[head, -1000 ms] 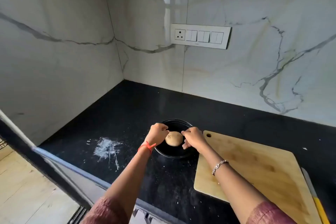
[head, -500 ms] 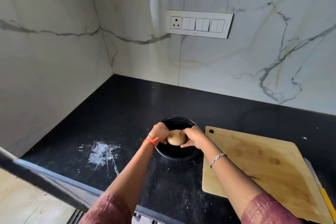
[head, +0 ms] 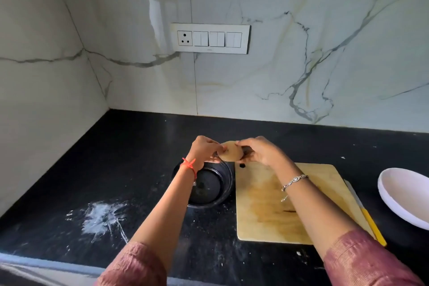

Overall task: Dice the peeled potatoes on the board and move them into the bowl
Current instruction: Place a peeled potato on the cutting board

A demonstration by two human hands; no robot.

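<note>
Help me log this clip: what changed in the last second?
The left hand and right hand lifted the potato out of the black bowl and now hold it raised above the bowl's far edge. The bowl, cutting board and knife stayed put.

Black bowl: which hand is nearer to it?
Left. The left hand hovers over the far rim of the black bowl, holding the potato; the right hand grips the potato's other side, farther right, above the far corner of the cutting board.
</note>
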